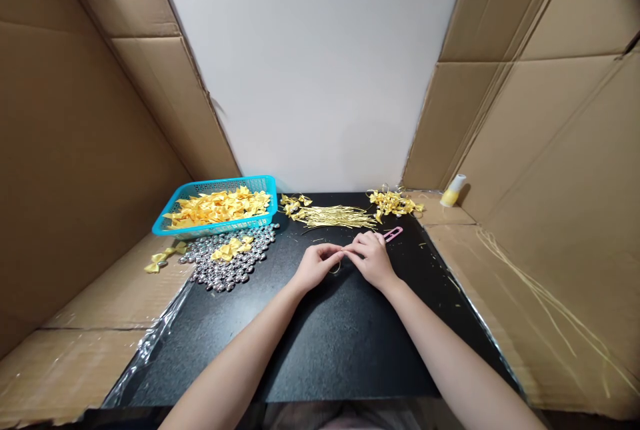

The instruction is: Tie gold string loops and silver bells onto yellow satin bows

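My left hand (318, 265) and my right hand (371, 259) meet fingertip to fingertip over the middle of the black table. Both are closed in a pinch on a thin gold cord (336, 270), which curves in a small loop below the left fingers. The rest of it is hidden by the fingers. A pink tool with a slotted, loop-shaped end (394, 235) sticks out beyond my right hand; I cannot tell whether that hand holds it or it lies on the table. Just behind the hands is a bundle of cut gold cords (337, 217).
On the left, a blue basket (159, 225) holds many yellow bows. Silver beads (220, 277) spread before it, with loose yellow bows (233, 248) on top. Corded bows (395, 203) are heaped at the back right, near a white-and-yellow bottle (453, 191). Cardboard walls (560, 170) flank the table.
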Motion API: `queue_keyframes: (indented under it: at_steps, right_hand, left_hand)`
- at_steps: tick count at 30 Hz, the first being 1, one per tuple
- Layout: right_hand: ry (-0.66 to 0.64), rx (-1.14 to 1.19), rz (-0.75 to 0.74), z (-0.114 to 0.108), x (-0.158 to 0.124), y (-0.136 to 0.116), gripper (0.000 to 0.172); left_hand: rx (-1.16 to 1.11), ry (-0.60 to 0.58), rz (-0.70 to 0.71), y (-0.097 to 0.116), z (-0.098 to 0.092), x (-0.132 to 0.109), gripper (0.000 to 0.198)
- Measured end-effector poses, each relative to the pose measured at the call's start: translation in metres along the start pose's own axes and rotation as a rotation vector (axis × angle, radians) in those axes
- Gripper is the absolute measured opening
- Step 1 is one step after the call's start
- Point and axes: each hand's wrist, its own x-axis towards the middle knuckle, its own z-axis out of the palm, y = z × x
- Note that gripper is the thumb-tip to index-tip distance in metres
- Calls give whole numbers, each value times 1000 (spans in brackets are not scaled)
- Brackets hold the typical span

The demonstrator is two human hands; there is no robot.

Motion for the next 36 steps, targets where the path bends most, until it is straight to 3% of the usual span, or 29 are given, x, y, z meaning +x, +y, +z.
queue_keyframes:
  at_steps: [7,15,18,27,31,36]
  right_hand:
    - [-40,-12,76,1,1,1,15]
    - [122,-229,544,-12,-1,45,24]
    - [126,-277,636,-12,-4,55,26]
    - [22,-297,527,-10,-4,49,20]
    - [-3,-320,511,-10,-5,55,27]
    - [-42,-298,493,-11,-7,66,20]
  left_hand:
    - [-93,-35,-96,-6,-1,3,38]
    - [-132,32,-101,-12,2,6,36]
    - [-139,44,-100,-14,2,7,35]
    - [-144,77,-117,-13,2,6,34]
    - [-146,73,-122,-10,1,6,35]
    - [-157,63,-117,-9,1,5,36]
